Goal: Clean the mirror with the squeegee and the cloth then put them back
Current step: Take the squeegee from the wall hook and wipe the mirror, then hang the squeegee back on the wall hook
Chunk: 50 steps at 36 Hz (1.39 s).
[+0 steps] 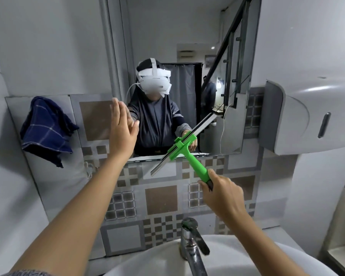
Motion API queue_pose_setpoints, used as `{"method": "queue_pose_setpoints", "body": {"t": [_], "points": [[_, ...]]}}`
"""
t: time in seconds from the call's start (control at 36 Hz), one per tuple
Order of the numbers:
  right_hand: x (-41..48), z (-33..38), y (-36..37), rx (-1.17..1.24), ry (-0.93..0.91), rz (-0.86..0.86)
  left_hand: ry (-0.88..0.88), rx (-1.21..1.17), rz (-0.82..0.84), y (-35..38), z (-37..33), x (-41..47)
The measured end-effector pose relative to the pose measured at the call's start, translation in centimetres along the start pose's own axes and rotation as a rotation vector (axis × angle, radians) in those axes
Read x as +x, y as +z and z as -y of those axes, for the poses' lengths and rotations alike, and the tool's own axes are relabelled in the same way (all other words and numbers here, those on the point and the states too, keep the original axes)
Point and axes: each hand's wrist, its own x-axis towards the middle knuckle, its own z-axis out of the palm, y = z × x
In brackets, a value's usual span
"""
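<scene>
The mirror (pixel 163 36) hangs on the wall ahead, above a tiled band. My right hand (pixel 221 193) grips the lower end of the green squeegee (pixel 189 156). Its blade runs diagonally, with the upper part against the mirror's lower right area and the lower end past the mirror's bottom edge. My left hand (pixel 121 130) is flat with fingers together, pressed against the mirror's left edge, holding nothing. The dark blue checked cloth (pixel 46 130) hangs on the wall to the left of the mirror, apart from both hands.
A white sink (pixel 159 259) with a chrome tap (pixel 191 242) sits directly below my arms. A grey paper towel dispenser (pixel 307 116) juts from the wall on the right of the mirror. A small clear hook (pixel 89 168) is under the cloth.
</scene>
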Motion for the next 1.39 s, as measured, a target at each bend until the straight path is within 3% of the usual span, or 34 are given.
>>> {"method": "queue_pose_setpoints", "body": {"t": [0.33, 0.72, 0.81, 1.03, 1.25, 1.39], "points": [[-1.1, -6.3, -0.4, 0.027, 0.128, -0.052, -0.075, 0.010, -0.058, 1.4, -1.1, -1.7], [-5.4, -8.2, 0.2, 0.104, 0.378, -0.024, -0.152, -0.029, 0.083, 1.4, -2.9, -6.4], [-7.2, -7.6, 0.0, 0.091, 0.334, -0.055, -0.090, -0.112, 0.166, 1.6, -4.3, -8.1], [-7.6, -5.2, -2.5, 0.122, 0.056, -0.011, 0.195, -0.360, 0.642, 1.5, -9.8, -11.1], [-5.7, -2.8, -6.3, -0.075, -0.274, 0.093, 0.547, -0.279, 0.567, -1.4, -10.4, -12.2], [-4.3, -0.9, -7.8, -0.139, -0.417, 0.099, 0.640, -0.210, 0.546, -3.6, -8.4, -13.0]]}}
